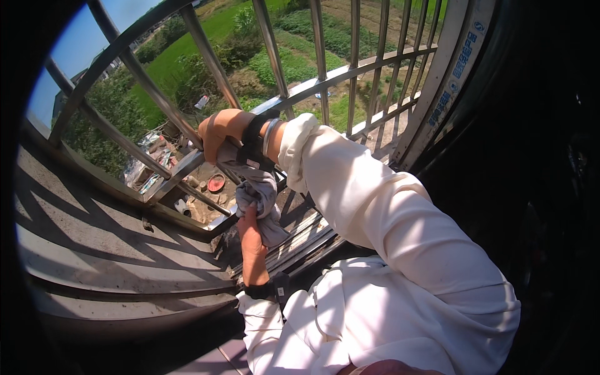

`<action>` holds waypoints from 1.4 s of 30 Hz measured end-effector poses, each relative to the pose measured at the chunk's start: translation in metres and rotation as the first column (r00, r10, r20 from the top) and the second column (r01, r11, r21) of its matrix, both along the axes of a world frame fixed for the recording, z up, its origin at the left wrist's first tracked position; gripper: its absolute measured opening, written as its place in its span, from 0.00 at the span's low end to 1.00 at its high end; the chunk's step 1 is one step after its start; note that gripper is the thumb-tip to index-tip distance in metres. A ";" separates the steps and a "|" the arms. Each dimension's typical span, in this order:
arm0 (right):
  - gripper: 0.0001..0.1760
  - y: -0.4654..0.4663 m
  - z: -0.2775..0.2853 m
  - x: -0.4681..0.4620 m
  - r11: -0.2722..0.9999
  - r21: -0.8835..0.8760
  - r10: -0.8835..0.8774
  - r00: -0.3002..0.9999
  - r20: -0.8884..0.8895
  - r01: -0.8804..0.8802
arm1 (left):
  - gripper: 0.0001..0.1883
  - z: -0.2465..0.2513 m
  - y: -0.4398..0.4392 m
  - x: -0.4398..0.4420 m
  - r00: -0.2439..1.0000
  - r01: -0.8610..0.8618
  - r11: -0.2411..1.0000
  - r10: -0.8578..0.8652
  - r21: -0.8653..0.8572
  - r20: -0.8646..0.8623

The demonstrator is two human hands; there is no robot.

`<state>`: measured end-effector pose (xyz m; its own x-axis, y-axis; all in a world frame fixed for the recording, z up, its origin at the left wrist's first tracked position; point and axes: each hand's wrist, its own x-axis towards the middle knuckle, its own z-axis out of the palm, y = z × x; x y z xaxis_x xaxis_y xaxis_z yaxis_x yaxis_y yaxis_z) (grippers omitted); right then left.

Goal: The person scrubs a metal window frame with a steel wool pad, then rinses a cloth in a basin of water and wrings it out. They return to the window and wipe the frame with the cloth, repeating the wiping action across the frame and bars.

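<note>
A grey cloth (260, 187), bunched and twisted, stretches between my two hands beside a metal window guard (340, 72). My right hand (218, 133) is bent over the cloth's upper end, next to an upright steel bar (161, 108). Whether its fingers touch that bar is hard to tell. Lower down, my left hand (253, 234) grips the gathered cloth, and a loose end hangs by the wrist. Black straps circle both wrists, and a silver bangle (271, 136) sits on the right one.
Sliding-window tracks (304, 239) run below my hands. A shaded wall (84, 211) with ledges stands at left, and a window frame (450, 79) bearing printed film at right. Beyond the bars, far below, lie a red basin (216, 183), scattered debris and green plots (300, 56).
</note>
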<state>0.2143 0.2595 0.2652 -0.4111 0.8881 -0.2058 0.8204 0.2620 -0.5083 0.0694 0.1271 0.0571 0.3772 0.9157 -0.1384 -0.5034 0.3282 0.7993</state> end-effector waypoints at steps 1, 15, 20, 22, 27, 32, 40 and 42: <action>0.22 0.003 0.002 0.000 1.000 -0.011 0.017 1.000 0.012 -0.016 | 0.17 -0.001 -0.002 -0.001 1.000 0.008 1.000 -0.008 -0.011 -0.021; 0.28 -0.044 -0.067 -0.013 0.522 0.834 -0.202 0.976 -0.084 0.180 | 0.18 -0.022 -0.044 -0.008 0.972 -0.235 0.968 0.232 -0.083 -0.045; 0.22 -0.053 -0.096 -0.018 0.027 0.992 -0.249 0.962 -0.110 0.120 | 0.19 -0.027 -0.050 -0.014 0.967 -0.240 0.969 0.234 -0.062 -0.098; 0.21 -0.055 -0.100 -0.014 0.077 0.985 -0.139 0.980 -0.145 0.157 | 0.19 -0.028 -0.054 -0.014 0.966 -0.233 0.971 0.223 -0.061 -0.130; 0.17 -0.083 -0.122 -0.004 0.209 0.963 0.010 0.984 -0.177 0.171 | 0.19 -0.023 -0.068 -0.014 0.932 -0.219 0.972 0.185 -0.080 -0.311; 0.22 -0.135 -0.179 -0.021 0.885 0.217 -0.236 0.799 -0.554 0.412 | 0.19 -0.015 -0.090 -0.023 0.844 -0.167 0.980 0.197 0.105 -0.499; 0.14 -0.114 -0.094 -0.036 0.732 0.302 0.124 0.317 -0.940 0.611 | 0.20 -0.005 -0.095 -0.063 0.848 -0.432 0.900 0.426 0.057 -0.316; 0.22 -0.101 -0.061 -0.047 0.358 0.694 0.358 0.594 -0.720 0.625 | 0.20 0.004 -0.080 -0.064 0.847 -0.511 0.859 0.507 0.016 -0.159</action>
